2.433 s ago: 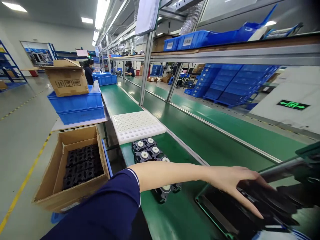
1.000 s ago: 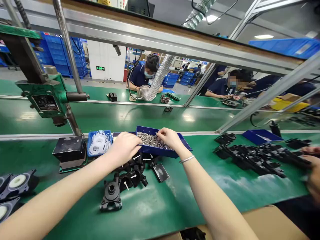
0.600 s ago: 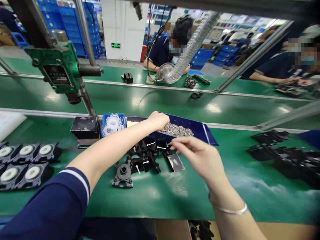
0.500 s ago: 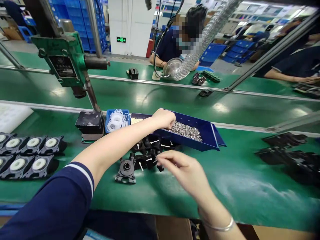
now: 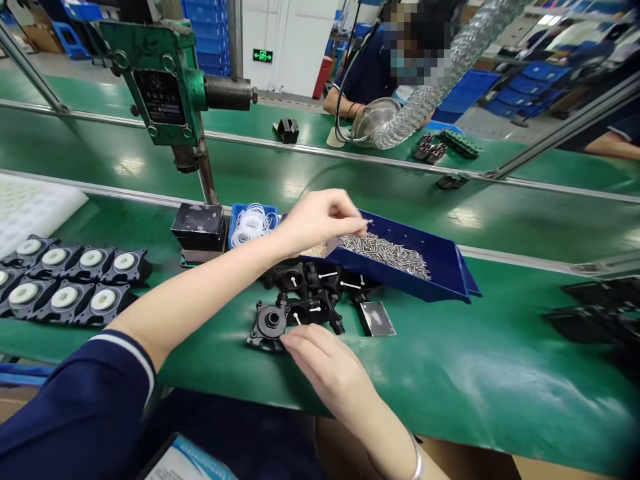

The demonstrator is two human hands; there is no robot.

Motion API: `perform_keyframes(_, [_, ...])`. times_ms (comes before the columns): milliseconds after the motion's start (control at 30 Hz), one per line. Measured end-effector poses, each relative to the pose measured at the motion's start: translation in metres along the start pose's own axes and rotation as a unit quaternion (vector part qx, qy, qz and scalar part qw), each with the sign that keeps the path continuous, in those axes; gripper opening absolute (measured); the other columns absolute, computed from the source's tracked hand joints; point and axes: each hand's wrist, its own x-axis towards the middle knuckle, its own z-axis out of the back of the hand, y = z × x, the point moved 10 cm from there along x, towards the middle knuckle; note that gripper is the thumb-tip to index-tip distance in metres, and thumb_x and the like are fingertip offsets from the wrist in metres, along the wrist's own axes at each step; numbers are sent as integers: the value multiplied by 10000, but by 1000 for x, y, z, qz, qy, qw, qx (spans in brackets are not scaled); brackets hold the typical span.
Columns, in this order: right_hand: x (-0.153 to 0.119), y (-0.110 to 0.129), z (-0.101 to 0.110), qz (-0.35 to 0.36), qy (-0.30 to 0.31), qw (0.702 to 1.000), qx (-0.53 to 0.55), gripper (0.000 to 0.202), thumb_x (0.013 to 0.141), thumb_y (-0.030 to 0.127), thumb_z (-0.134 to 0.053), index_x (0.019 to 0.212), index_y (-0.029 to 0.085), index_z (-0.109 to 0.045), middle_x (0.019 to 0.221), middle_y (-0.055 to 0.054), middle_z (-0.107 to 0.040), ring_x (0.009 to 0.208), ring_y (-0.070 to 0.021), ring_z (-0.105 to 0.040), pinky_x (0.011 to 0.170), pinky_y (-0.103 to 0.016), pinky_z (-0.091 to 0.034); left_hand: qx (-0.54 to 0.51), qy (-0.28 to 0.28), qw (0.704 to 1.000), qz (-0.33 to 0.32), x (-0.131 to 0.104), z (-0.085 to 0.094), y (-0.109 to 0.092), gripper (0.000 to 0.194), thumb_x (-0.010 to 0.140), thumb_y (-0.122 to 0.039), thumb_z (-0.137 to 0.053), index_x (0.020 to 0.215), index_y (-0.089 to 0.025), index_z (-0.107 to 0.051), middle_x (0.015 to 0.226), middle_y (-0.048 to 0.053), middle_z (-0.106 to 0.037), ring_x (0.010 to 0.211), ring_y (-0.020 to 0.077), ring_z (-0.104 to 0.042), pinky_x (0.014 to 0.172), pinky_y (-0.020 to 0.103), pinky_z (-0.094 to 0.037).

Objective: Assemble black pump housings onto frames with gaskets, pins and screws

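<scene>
My left hand (image 5: 325, 217) is raised over the long blue bin (image 5: 425, 287), fingers pinched on a small metal pin (image 5: 369, 221). Loose metal pins (image 5: 390, 255) fill much of that bin. Below it, my right hand (image 5: 330, 367) has its fingers pressed together at the lower right edge of a black plastic housing (image 5: 270, 323). What those fingertips hold, if anything, is hidden. Behind the housing lie several more black housings (image 5: 325, 303), with light-coloured pins (image 5: 350, 286) standing or leaning in them.
Rows of black parts with white discs (image 5: 65, 297) lie at the left. A green press (image 5: 163, 87) rises beside a black block (image 5: 200, 223) and a small blue box of white rings (image 5: 253, 223). A grey-topped block (image 5: 377, 319) sits right of the housings. A co-worker (image 5: 370, 73) sits opposite.
My left hand has lifted out of the pins with one in its fingers. My right hand has moved left and down to the front housing. The camera view has shifted.
</scene>
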Motion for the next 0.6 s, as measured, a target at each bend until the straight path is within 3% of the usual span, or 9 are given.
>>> perform_keyframes(67, [-1, 3, -2, 2, 10, 1000, -21, 313, 970, 62, -555, 1257, 180, -593, 1042, -101, -688, 917, -206, -651, 791, -351, -587, -105, -42, 992, 57, -37, 28, 4, 164, 761, -160, -761, 721, -136, -604, 765, 23, -728, 749, 131, -703, 726, 266, -555])
perform_keyframes(167, [-8, -1, -4, -19, -7, 1000, -14, 379, 955, 80, -604, 1313, 192, -554, 1094, -105, -683, 1004, -216, -657, 872, -374, -591, -150, -99, 974, 134, -99, 59, 25, 208, 725, -171, -805, 865, -150, -653, 741, -6, -728, 771, 149, -733, 771, 288, -576])
perform_keyframes(233, [-16, -3, -9, -25, -22, 999, -1, 394, 942, 61, -616, 1308, 195, -561, 1110, -104, -684, 1036, -215, -659, 899, -376, -593, -134, -119, 970, 166, -138, 69, 43, 274, 758, -221, -802, 1004, -164, -694, 783, 8, -754, 816, 172, -751, 827, 319, -590])
perform_keyframes(333, [-27, -4, -18, -21, -53, 998, 1, 485, 918, -3, -608, 1356, 197, -549, 1128, -111, -689, 1050, -221, -664, 901, -394, -600, -90, -150, 963, 203, -183, 72, 70, 215, 801, -313, -784, 941, -155, -741, 868, 55, -788, 880, 217, -766, 884, 357, -598])
perform_keyframes(433, [-32, -3, -24, -18, -91, 996, -14, 587, 893, -42, -613, 1417, 205, -521, 1143, -121, -692, 1060, -232, -667, 893, -406, -608, -36, -187, 959, 210, -207, 70, 85, 202, 809, -344, -782, 903, -169, -747, 882, 50, -794, 881, 224, -766, 866, 351, -606])
perform_keyframes(600, [-34, -1, -25, -23, -130, 991, -33, 614, 885, -53, -617, 1432, 206, -515, 1113, -120, -703, 1034, -225, -681, 879, -399, -620, 62, -180, 967, 169, -205, 61, 78, 105, 849, -300, -741, 858, -199, -768, 886, 18, -789, 850, 189, -748, 823, 299, -599])
